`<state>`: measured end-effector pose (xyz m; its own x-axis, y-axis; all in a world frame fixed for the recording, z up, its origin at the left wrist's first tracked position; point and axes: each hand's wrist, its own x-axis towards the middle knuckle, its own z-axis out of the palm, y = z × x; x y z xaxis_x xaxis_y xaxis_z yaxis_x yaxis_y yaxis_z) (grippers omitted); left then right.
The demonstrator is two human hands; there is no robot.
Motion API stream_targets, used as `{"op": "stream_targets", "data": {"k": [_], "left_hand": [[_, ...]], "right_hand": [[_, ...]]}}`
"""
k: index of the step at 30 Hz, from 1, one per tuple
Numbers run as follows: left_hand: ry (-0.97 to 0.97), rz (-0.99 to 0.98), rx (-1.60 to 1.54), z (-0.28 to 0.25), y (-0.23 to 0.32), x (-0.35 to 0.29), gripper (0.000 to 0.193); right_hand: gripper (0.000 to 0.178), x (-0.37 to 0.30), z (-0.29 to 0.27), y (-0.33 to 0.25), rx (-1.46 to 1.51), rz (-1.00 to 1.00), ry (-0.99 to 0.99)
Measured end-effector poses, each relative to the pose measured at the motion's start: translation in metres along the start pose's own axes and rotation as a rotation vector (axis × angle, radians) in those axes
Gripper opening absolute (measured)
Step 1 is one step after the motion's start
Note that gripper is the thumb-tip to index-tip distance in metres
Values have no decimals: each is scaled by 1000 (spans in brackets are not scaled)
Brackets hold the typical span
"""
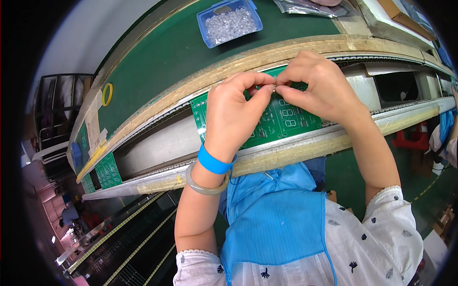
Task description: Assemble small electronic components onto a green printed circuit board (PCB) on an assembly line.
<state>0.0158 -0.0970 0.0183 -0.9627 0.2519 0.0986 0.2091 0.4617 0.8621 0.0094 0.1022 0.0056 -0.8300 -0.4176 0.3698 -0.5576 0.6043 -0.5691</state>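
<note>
A green circuit board (279,121) lies across the two rails of a conveyor line, right in front of me. My left hand (234,112) and my right hand (317,86) meet above its far edge. Both pinch a tiny clear part (275,86) between thumbs and fingertips. The part is almost hidden by my fingers. A blue strap and a grey bangle (206,183) sit on my left wrist.
A blue tray (205,24) of small clear parts rests on the green bench beyond the line. A yellow tape ring (107,94) lies far left, another green board (108,170) sits down the rail at left. Clear bags and boxes (315,7) are at the top right.
</note>
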Motion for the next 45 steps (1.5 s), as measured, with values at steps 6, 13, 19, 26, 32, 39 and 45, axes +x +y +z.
{"op": "stream_targets", "data": {"k": [6, 13, 19, 26, 32, 39, 45], "left_hand": [[54, -127, -280, 9, -6, 1, 14], [22, -206, -310, 2, -7, 1, 13], [10, 169, 220, 6, -17, -1, 8], [19, 274, 414, 11, -19, 1, 11], [14, 314, 469, 11, -17, 2, 9], [14, 353, 497, 11, -18, 2, 9], [17, 410, 502, 11, -20, 3, 10]], "right_hand": [[11, 0, 3, -5, -35, -9, 57], [17, -1, 4, 3, -189, -77, 128], [20, 0, -2, 10, -193, -14, 237], [20, -2, -1, 12, -165, 5, 227], [19, -1, -1, 13, -170, -4, 221], [20, 0, 0, 13, -158, 7, 219], [19, 0, 1, 13, -144, 8, 223]]}}
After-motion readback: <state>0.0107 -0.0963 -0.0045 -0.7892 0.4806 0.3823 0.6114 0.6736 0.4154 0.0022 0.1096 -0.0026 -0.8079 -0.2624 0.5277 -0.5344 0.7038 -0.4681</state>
